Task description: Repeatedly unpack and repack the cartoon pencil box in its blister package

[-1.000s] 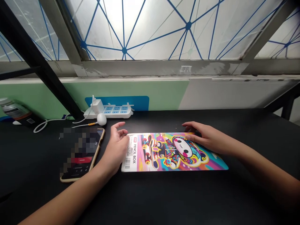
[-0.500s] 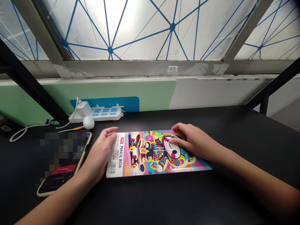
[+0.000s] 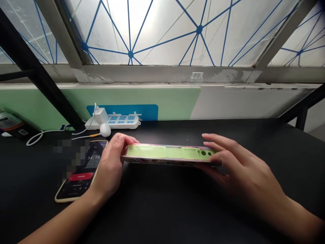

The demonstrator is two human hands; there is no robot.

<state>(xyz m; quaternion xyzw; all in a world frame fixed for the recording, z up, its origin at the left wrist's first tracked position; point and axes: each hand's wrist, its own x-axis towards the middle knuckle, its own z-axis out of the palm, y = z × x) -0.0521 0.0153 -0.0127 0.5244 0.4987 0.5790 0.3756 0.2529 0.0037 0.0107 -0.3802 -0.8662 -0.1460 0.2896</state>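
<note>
A pencil box is tipped up so that its long narrow side faces me. That side is light green, with two dark round holes near the right end, and its printed cover is mostly turned out of sight. My left hand grips the left end, fingers behind it. Around the right end is my right hand, with one finger touching the side by the holes, others stretched above the top edge and part of the hand beneath.
A phone with a lit screen lies left of my left hand. Behind it are a white power strip with a plug and a round white device on a cable. A dark container stands far left on the black table.
The pencil box has turned from its printed face to its green narrow side. My right hand has moved right and nearer, its fingers spreading. The view has shifted slightly left.
</note>
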